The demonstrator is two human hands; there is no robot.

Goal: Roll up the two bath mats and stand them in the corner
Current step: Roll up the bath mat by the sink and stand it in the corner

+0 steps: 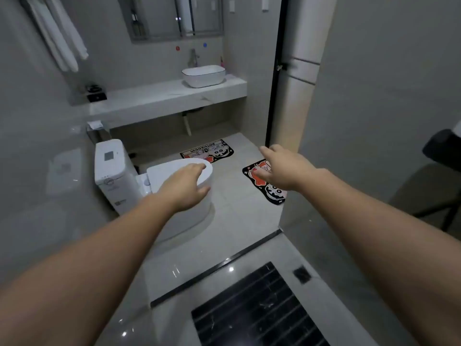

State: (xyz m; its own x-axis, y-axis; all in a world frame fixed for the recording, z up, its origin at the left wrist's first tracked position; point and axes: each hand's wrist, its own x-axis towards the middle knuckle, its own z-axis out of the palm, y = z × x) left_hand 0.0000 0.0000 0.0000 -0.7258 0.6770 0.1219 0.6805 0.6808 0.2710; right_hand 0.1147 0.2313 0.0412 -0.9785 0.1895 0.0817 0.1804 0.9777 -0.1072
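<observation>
Two cartoon-printed bath mats with black borders lie flat on the pale tiled floor. One mat (207,150) sits under the vanity counter, beyond the toilet. The second mat (270,189) lies by the doorway, partly hidden behind my right hand and the wall edge. My left hand (188,187) is stretched out over the toilet lid, fingers apart, holding nothing. My right hand (280,166) reaches forward above the second mat, also empty with its fingers spread. Both hands are held in the air, well above the floor.
A white toilet (129,171) stands at left. Behind it a white counter (162,98) carries a basin (203,75), with a mirror above. A dark slatted drain panel (252,310) lies in the glossy floor near me. Towels (59,38) hang upper left. A dark chair (441,156) stands at right.
</observation>
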